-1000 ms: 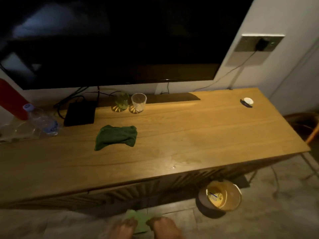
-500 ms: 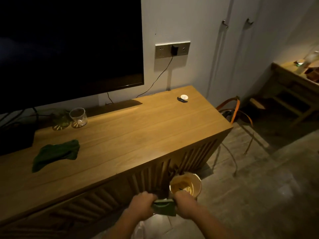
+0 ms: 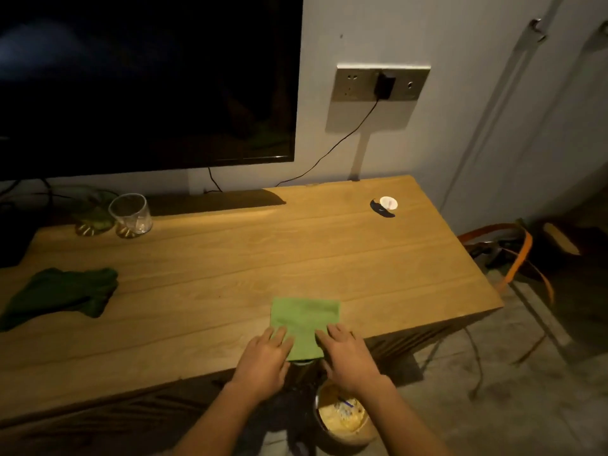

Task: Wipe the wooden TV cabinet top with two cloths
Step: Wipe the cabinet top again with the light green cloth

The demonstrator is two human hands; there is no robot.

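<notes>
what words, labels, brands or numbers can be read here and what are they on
No text can be read.
Blue marks in the tub on the floor: too blurred to read.
Faint mark on the white disc on the cabinet top: too small to read.
No lettering shows on the socket plate or the TV.

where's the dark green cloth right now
In the head view, the dark green cloth lies crumpled on the left part of the wooden cabinet top, nearer than the clear glass and well left of the folded light green cloth.
</notes>
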